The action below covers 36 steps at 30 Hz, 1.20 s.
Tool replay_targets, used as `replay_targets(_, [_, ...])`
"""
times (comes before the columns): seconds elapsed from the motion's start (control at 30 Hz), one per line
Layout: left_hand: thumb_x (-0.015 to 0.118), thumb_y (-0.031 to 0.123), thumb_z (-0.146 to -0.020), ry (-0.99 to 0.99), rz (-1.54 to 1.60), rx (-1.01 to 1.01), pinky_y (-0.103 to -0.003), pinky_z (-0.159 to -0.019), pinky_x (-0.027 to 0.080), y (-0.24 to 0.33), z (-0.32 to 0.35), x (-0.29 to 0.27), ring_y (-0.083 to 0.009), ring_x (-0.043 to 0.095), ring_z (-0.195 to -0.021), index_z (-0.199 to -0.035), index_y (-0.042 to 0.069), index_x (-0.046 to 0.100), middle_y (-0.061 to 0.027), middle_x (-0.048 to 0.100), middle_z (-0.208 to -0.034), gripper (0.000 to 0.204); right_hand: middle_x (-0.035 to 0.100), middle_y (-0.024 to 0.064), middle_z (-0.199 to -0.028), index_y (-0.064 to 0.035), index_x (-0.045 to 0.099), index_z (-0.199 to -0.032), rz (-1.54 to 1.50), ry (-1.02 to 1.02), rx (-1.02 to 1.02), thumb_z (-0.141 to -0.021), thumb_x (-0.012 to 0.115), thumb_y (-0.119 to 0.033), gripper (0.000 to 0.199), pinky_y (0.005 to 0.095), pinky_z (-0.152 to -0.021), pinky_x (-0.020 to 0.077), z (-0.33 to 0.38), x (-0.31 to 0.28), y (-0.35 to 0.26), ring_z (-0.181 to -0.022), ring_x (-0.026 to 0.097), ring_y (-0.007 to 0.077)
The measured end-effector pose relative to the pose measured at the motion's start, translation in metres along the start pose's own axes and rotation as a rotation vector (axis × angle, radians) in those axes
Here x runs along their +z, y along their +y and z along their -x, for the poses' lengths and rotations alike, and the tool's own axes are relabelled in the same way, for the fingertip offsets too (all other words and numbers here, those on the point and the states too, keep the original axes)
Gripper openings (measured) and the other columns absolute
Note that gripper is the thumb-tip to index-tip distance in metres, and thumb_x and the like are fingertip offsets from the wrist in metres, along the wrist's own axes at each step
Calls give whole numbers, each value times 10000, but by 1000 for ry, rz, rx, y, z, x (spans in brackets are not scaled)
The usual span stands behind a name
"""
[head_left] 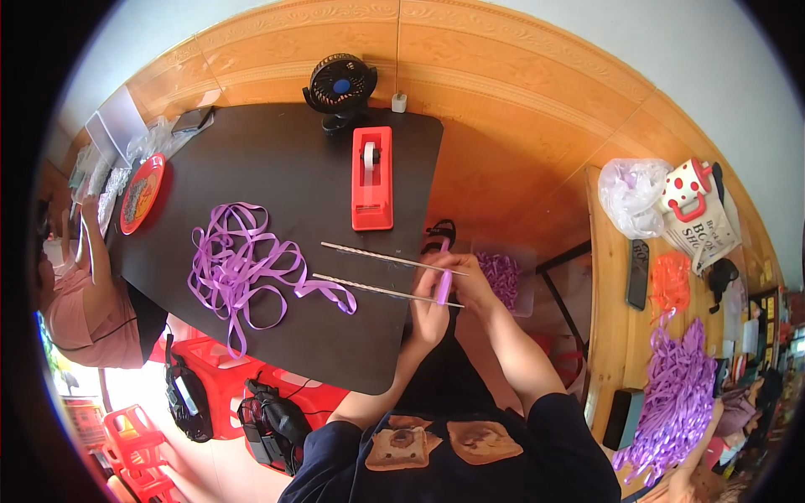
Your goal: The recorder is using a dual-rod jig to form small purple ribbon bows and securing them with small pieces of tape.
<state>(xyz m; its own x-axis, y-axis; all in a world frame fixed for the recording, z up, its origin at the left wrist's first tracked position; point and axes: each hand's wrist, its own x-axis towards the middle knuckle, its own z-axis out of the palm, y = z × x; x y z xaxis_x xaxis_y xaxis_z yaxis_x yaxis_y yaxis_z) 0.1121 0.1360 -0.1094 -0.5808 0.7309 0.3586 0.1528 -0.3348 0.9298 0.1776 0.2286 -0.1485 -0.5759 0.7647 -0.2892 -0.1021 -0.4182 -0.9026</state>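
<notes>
Two thin metal sticks (369, 289), like chopsticks with a twisted pattern, stick out leftward past the table's right edge, roughly parallel and apart. Purple ribbon (444, 287) is wrapped around them near their right ends. My left hand (429, 317) is closed around the sticks from below, beside the wrapped ribbon. Against it, my right hand (471, 283) is closed with its fingers at the ribbon; the fingertips are partly hidden. A loose tangled heap of the same purple ribbon (241, 267) lies on the black table (277, 172), with one strand trailing toward the sticks.
A red tape dispenser (372, 178) and a black fan (340, 88) stand at the back. An orange plate (142, 194) is at far left, near another person (96, 314). Right of me, a wooden table (612, 335) bears a purple ribbon pile (675, 398) and a phone (637, 275).
</notes>
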Motion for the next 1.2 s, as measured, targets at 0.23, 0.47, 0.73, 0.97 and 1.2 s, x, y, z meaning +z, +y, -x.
replay_targets(0.23, [531, 173, -975, -59, 440, -445, -220, -630, 436, 6, 23, -7, -75, 521, -683, -943, 12, 632, -17, 599, -760, 193, 645, 2, -706, -48, 694, -840, 0, -34, 127, -890, 624, -163, 144, 183, -448, 325, 54, -8, 12, -533, 505, 38])
replay_targets(0.47, [537, 159, -962, -48, 362, -592, -215, -649, 411, 19, 74, -38, -57, 529, -711, -1016, -4, 659, -14, 629, -788, 210, 633, 11, -683, -30, 680, -809, 26, 170, 94, -873, 652, -130, 122, 184, -461, 343, 113, -12, 32, -528, 508, 53])
replay_targets(0.73, [581, 169, -943, -117, 368, -776, -201, -687, 417, 46, 106, -70, -70, 575, -731, -1025, 7, 677, -18, 658, -786, 205, 604, 45, -848, 15, 634, -906, 459, 271, -641, -799, 655, 68, 121, 263, -558, 435, 143, 20, 13, -693, 562, 115])
replay_targets(0.97, [611, 195, -928, -160, 412, -956, -197, -673, 417, 59, 115, -86, -78, 576, -738, -1064, 34, 683, -5, 661, -843, 223, 565, 70, -881, -78, 675, -976, 1210, 148, -1364, -605, 676, -25, 375, 320, -521, 418, 137, 26, -9, -667, 553, 208])
replay_targets(1.2, [634, 187, -911, -199, 489, -1005, -196, -637, 413, 49, 116, -98, -75, 562, -717, -1054, 45, 688, 5, 644, -820, 208, 545, 64, -862, -29, 669, -910, 1366, 5, -1490, -628, 678, -95, 290, 294, -489, 376, 137, 36, -20, -640, 519, 178])
